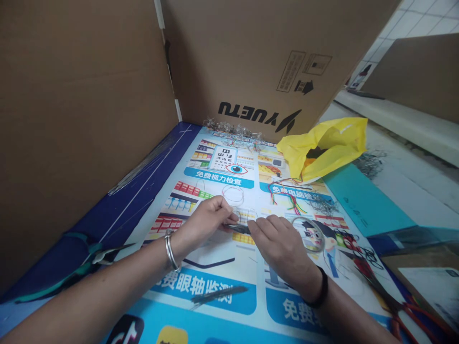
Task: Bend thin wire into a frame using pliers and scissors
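My left hand [215, 212], with a silver bangle at its wrist, pinches a thin wire [234, 210] over the middle of the printed poster. My right hand [278, 241] is wrapped round a small pair of pliers, whose dark jaws [239, 229] point left and reach my left fingertips; its handles are hidden in my palm. Just beyond the hands lies a thin ring [234, 191]. Right of my right hand is a coil of wire [319, 235]. Short cut wires [219, 295] lie in a small bundle nearer to me.
Cardboard walls [251, 57] enclose the left and back. Green-handled pliers [86, 260] lie left, long wires [143, 165] behind them. At right are a yellow bag [322, 148], coloured cords [294, 205], tangled wire pieces [322, 203], black loops [362, 243] and red-handled scissors [398, 306].
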A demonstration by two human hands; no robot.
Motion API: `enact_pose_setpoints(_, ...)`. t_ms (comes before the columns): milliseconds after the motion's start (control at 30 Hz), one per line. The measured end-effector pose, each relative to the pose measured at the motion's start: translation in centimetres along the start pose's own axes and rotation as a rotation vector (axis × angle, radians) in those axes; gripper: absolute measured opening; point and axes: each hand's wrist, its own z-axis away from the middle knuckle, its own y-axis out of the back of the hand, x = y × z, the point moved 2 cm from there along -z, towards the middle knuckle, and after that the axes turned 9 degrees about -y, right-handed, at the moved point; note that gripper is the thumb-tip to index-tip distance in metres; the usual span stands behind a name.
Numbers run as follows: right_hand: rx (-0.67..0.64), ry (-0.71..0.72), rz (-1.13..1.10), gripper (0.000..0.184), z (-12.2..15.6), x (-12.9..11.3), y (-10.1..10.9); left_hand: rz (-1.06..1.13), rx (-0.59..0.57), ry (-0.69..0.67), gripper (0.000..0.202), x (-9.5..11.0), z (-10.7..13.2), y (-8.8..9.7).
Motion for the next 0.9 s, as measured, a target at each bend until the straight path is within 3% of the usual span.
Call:
enact_pose_setpoints(367, -0.133, -0.151, -0.105, 0.011, 0.3, -0.4, -0.4, -0.195, -0.126, -0.196, 0.015, -0.2, 0.1, -0.1)
enact_pose_setpoints(700, -0.032, -0.159, -0.171, 0.031, 0.6, -0.5, -1.1, -0.418, -0.142, -0.295, 0.013, -0.3, 0.1, 0.0)
enact_pose_setpoints(800, 0.033, -0.185, -0.207, 0.028, 0.5, -0.8, -1.6, -0.587, -0.086, -0.35, 0.014, 0.5, -0.3, 1.0)
enact_pose_setpoints(900, 0.049, -0.21, -0.273, 0.024, 0.6, -1.0, -2.1, -0.736, 0.04, -0.369, 0.014, 1.9, -1.3, 3.8)
